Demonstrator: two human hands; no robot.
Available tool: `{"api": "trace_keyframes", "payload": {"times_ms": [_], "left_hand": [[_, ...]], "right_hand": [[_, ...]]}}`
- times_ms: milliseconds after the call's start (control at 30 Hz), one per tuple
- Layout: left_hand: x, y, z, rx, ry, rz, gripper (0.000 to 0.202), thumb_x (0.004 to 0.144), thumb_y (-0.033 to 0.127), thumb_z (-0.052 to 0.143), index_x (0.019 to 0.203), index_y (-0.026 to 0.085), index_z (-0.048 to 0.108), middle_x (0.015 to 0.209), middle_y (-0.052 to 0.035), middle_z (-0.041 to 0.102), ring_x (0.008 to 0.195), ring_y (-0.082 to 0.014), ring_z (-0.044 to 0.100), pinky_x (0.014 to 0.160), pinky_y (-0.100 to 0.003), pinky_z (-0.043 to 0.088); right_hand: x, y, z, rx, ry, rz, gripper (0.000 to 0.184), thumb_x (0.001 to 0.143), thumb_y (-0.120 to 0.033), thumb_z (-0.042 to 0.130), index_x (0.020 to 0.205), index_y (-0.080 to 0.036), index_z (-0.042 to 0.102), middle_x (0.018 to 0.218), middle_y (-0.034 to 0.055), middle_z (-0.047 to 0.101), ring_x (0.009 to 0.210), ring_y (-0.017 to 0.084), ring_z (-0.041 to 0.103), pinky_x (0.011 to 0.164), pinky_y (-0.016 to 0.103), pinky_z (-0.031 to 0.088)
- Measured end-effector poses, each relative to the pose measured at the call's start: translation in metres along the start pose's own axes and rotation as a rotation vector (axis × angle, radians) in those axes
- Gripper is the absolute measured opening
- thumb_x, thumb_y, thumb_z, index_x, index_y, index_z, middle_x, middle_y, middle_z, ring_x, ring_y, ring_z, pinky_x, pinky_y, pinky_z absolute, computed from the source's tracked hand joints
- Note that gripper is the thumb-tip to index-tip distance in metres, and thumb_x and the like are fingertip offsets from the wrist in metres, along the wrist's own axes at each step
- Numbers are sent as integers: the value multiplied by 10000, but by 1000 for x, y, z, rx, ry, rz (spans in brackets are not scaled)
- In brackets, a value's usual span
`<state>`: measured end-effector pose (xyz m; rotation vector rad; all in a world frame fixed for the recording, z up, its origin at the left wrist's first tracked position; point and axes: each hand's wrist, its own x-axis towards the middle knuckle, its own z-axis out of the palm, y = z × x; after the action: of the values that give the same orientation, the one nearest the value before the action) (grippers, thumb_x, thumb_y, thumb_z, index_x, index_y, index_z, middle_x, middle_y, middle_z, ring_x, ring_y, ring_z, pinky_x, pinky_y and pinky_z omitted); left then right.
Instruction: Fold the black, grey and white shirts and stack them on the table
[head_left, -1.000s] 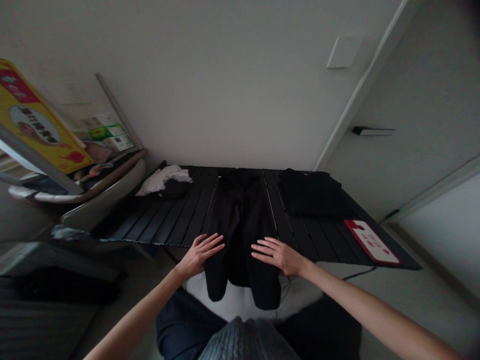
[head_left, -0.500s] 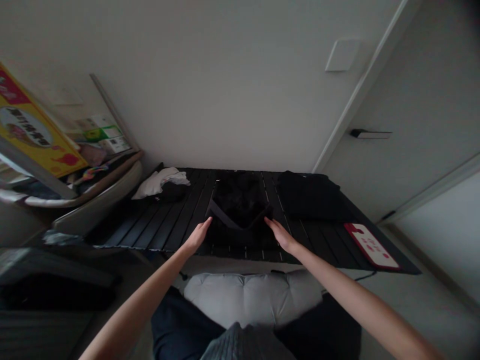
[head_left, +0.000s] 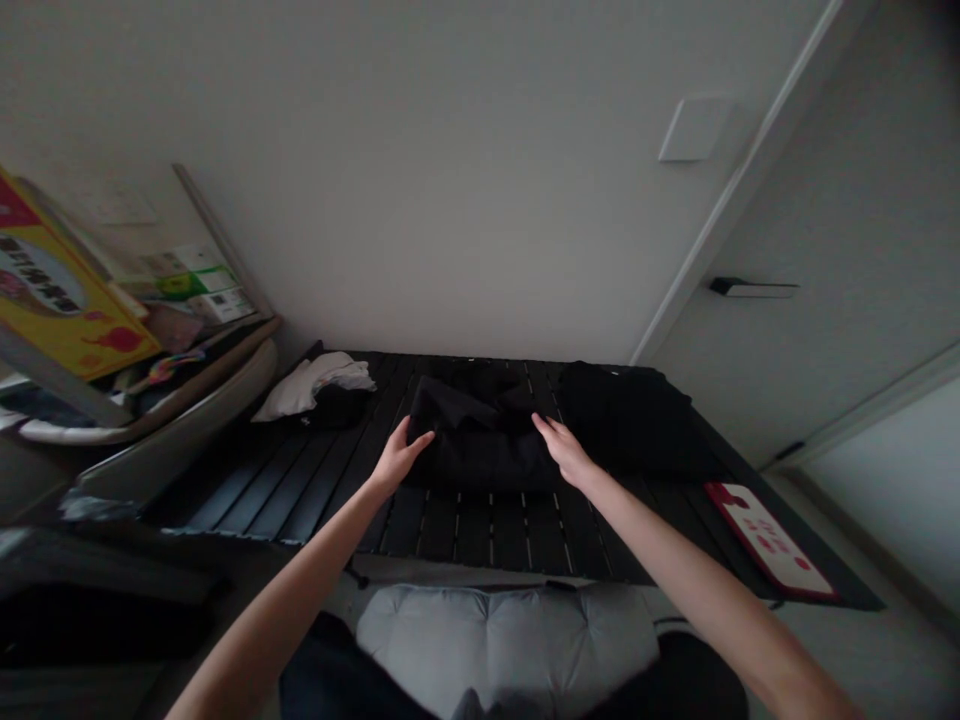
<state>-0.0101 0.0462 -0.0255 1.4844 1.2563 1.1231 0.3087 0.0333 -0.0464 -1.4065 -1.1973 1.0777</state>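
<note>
Reaching forward with both arms, we have our left hand [head_left: 399, 458] and right hand [head_left: 566, 452] at either side of a folded black garment [head_left: 480, 440], which lies toward the far side of the slatted black surface [head_left: 472, 535], near its middle from left to right. Our hands are not clenched into fists. The fingers of each extend toward the garment, the left hand's at its left side and the right hand's at its right, with the hands well short of meeting. The left hand's thumb rises against the dark cloth. In this dim light, we cannot tell whether either hand is pinching the fabric or only touching it.

Just to the right of the garment, and touching or nearly touching it, lies a dark pile of cloth [head_left: 630, 425]. To the left sit a crumpled white cloth [head_left: 307, 388] and a black item [head_left: 337, 408] against it. A red-and-white board [head_left: 769, 540] lies at the surface's near right corner. Nearer to us, beyond the surface's near edge, is a pale grey quilted cushion [head_left: 502, 640]. At far left, a yellow printed box [head_left: 67, 300] leans above a curved pale chair [head_left: 180, 420].
</note>
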Motion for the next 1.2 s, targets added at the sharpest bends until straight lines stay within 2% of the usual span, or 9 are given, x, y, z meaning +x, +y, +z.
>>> {"api": "trace_keyframes", "payload": {"times_ms": [233, 333, 433, 500, 567, 633, 733, 1033, 1200], "left_hand": [[105, 13, 8, -83, 47, 117, 546, 796, 428, 653, 1246, 151, 516, 1196, -103, 646, 1075, -247, 624, 936, -378, 510], [152, 10, 14, 57, 94, 167, 539, 825, 364, 625, 1296, 145, 479, 1230, -119, 620, 1114, -244, 600, 980, -385, 474], [179, 5, 24, 358, 139, 99, 684, 831, 278, 616, 1441, 177, 323, 1384, -151, 507, 1259, -290, 489, 1058, -464, 380], [184, 0, 34, 604, 187, 36, 787, 840, 266, 599, 1508, 224, 186, 1514, -161, 337, 1372, -352, 328, 1077, -561, 300], [182, -7, 45, 821, 182, 76, 763, 873, 287, 546, 1524, 269, 149, 1588, -119, 158, 1440, -373, 141, 1093, -609, 215], [178, -14, 54, 959, 110, 192, 644, 916, 314, 462, 1513, 298, 221, 1609, -47, 67, 1461, -343, 3, 1125, -603, 125], [175, -26, 62, 1049, 34, 250, 538, 952, 367, 363, 1484, 291, 328, 1607, -9, 83, 1460, -329, -72, 1134, -612, 22], [183, -57, 64, 1062, 23, 112, 563, 955, 475, 299, 1490, 304, 308, 1589, -13, 191, 1460, -328, -67, 1125, -622, -15], [185, -67, 62, 981, -50, 1, 579, 950, 508, 275, 1493, 310, 294, 1592, -21, 178, 1449, -382, 55, 1110, -637, 96]], "right_hand": [[112, -26, -2, 8, 99, -62, 615, 908, -630, 371, 1206, -152, 617, 1176, 129, 670, 1129, 260, 609, 966, 386, 487], [157, -33, -2, -201, 151, -107, 660, 938, -614, 266, 1194, -118, 618, 1158, 148, 669, 1096, 267, 619, 957, 386, 476], [184, -29, 3, -482, 176, -64, 643, 951, -559, 280, 1283, -78, 549, 1219, 191, 624, 1157, 303, 573, 1004, 425, 420], [191, -20, 11, -584, 214, -30, 675, 933, -527, 374, 1414, -53, 395, 1363, 239, 501, 1280, 353, 454, 1057, 490, 340], [190, -9, 22, -733, 243, -52, 734, 925, -515, 408, 1500, -94, 235, 1510, 230, 302, 1390, 384, 268, 1094, 555, 240], [187, 1, 34, -931, 215, -134, 695, 943, -525, 357, 1527, -193, 177, 1589, 142, 133, 1442, 373, 90, 1115, 588, 143], [185, 13, 46, -1100, 104, -230, 634, 960, -565, 260, 1525, -286, 184, 1612, 34, 8, 1451, 347, -68, 1124, 603, 34], [191, 35, 55, -1157, 34, -169, 661, 952, -617, 161, 1527, -292, 157, 1612, 23, 19, 1450, 330, -111, 1116, 612, -29], [192, 37, 57, -1130, -28, -120, 658, 953, -610, 176, 1526, -286, 163, 1608, 46, 73, 1453, 346, -50, 1107, 627, -18]]}}
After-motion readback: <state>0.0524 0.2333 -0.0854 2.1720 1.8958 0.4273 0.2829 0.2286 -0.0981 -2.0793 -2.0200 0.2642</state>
